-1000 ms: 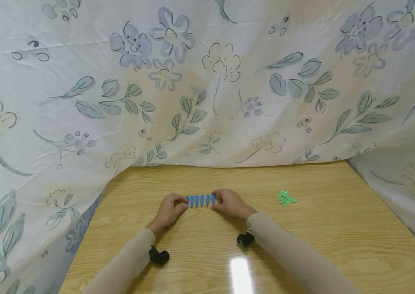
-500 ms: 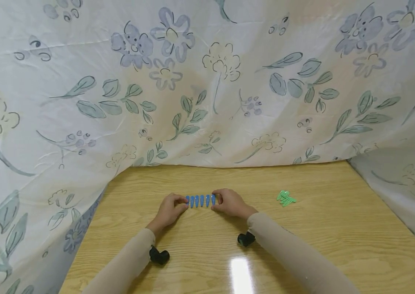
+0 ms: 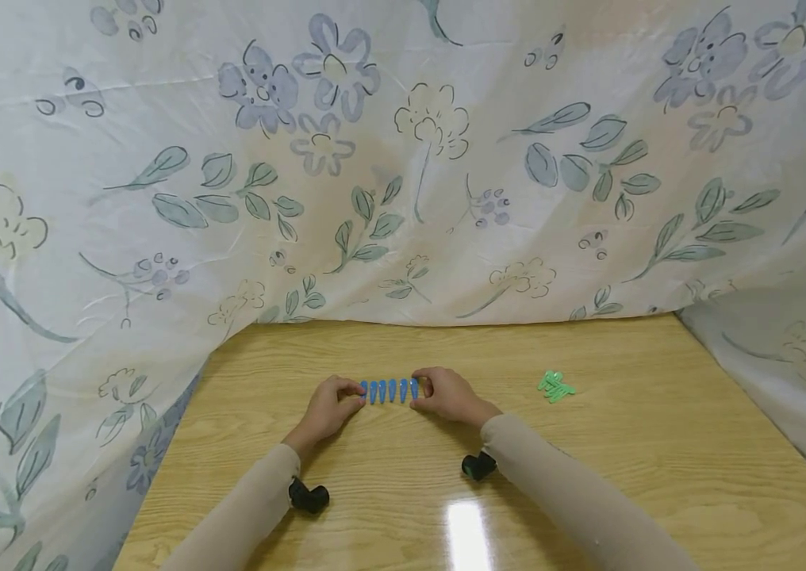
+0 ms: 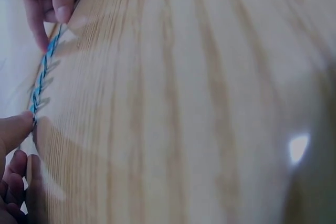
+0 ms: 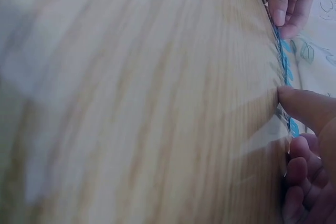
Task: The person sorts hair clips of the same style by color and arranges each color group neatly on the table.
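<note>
Several small blue snap hair clips (image 3: 392, 390) lie side by side in a short row on the wooden table, wide ends away from me. At the row's left end my left hand (image 3: 329, 407) pinches the outermost clip lengthwise between thumb and index finger. My right hand (image 3: 448, 394) does the same at the right end, its thumb at the near tip of the last clip (image 3: 414, 387). In the left wrist view the clips (image 4: 39, 85) appear edge-on between both hands. The right wrist view also shows the row (image 5: 286, 64) low and edge-on, partly behind my thumb.
A loose pile of green hair clips (image 3: 555, 386) lies to the right of my right hand. Floral cloth (image 3: 403, 198) hangs behind the table (image 3: 624, 444) and along its sides. Black devices (image 3: 308, 497) sit at both wrists.
Both hands and the row of clips stay in place. Only the cloth at the left shifts slightly to the right.
</note>
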Tool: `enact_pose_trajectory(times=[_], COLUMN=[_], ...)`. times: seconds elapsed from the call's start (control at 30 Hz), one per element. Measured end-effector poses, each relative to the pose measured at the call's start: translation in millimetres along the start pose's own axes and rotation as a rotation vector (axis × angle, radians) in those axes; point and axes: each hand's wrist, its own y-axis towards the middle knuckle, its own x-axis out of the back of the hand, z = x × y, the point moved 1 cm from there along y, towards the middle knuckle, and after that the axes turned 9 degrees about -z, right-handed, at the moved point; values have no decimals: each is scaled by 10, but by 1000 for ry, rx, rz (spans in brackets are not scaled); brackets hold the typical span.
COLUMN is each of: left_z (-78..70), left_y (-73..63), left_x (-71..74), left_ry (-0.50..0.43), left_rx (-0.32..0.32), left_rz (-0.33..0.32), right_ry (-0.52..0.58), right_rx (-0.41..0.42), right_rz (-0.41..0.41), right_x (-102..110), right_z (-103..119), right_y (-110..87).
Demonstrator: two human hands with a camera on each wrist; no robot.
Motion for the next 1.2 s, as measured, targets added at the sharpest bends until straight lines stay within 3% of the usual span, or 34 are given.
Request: enact_pose_trajectory(times=[0.83, 1.2], left_z=[-10, -44], left_y=[-5, 17], left_x=[85, 127], left_ry=[-75, -134], left_rx=[31, 43], left_rz=[-17, -41], right_ry=[150, 137], right_rx=[-23, -34], right_rz=[17, 4], right_x=[113, 200], right_z=[-26, -38], right_y=[-47, -136])
